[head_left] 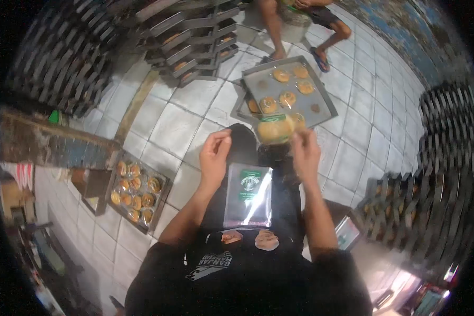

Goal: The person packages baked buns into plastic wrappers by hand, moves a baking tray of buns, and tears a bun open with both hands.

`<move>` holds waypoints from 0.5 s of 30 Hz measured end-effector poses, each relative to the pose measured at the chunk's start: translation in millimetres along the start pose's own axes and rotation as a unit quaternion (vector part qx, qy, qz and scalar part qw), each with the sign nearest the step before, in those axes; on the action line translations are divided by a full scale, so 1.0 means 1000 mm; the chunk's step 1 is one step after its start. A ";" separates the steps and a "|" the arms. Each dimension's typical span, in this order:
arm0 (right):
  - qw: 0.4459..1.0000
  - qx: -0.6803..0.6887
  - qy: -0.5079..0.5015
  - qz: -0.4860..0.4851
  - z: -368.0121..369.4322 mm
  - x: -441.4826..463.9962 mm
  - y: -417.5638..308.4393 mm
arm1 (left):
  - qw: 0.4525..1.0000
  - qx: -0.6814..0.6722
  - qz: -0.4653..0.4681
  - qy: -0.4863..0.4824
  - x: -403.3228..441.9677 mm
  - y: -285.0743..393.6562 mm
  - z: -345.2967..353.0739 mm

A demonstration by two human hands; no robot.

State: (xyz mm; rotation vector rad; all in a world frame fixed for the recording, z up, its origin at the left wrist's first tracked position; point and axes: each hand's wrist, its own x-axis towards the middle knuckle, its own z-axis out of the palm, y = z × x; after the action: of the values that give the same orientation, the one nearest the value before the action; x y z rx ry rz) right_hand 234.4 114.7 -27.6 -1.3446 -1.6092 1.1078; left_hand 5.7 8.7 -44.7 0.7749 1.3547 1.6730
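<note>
My right hand (305,152) is closed on one edge of a bagged bun (275,130), a golden bun in clear plastic with a green label. It hangs over the near edge of a metal baking tray (325,108), slightly blurred. My left hand (215,154) is raised over my knee, its thumb and fingers pressed together; anything between them is too small to make out. On my lap lies a stack of clear plastic bags (257,206) with a green printed label. Several round buns (287,98) sit spaced out on the tray.
At left on the tiled floor is another tray (162,197) with several wrapped buns (136,183). Stacked trays stand at the top (189,39) and right (405,205). Another person's leg (273,29) and sandalled foot (320,59) are just beyond the baking tray.
</note>
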 end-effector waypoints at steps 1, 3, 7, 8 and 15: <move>0.995 -0.082 0.046 -0.044 -0.015 0.019 0.013 | 0.998 0.069 0.001 0.015 -0.003 0.001 0.000; 0.959 -0.223 0.121 -0.126 -0.039 0.046 0.061 | 0.981 0.193 -0.026 -0.004 -0.014 0.002 -0.008; 0.933 -0.326 0.089 -0.122 -0.045 0.031 0.114 | 0.905 0.395 0.125 -0.095 -0.055 0.008 -0.015; 0.950 -0.299 0.039 -0.082 -0.039 0.013 0.132 | 0.882 0.433 0.144 -0.118 -0.063 0.013 -0.015; 0.982 -0.090 -0.016 0.168 -0.029 -0.090 0.119 | 0.909 0.382 0.007 -0.166 -0.089 0.010 -0.020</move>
State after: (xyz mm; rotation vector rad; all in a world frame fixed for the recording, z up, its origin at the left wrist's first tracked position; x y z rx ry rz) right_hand 316.5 39.3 -130.6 -1.7755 -1.5717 1.2058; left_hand 28.0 -79.7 -36.0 1.4367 1.7492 0.9114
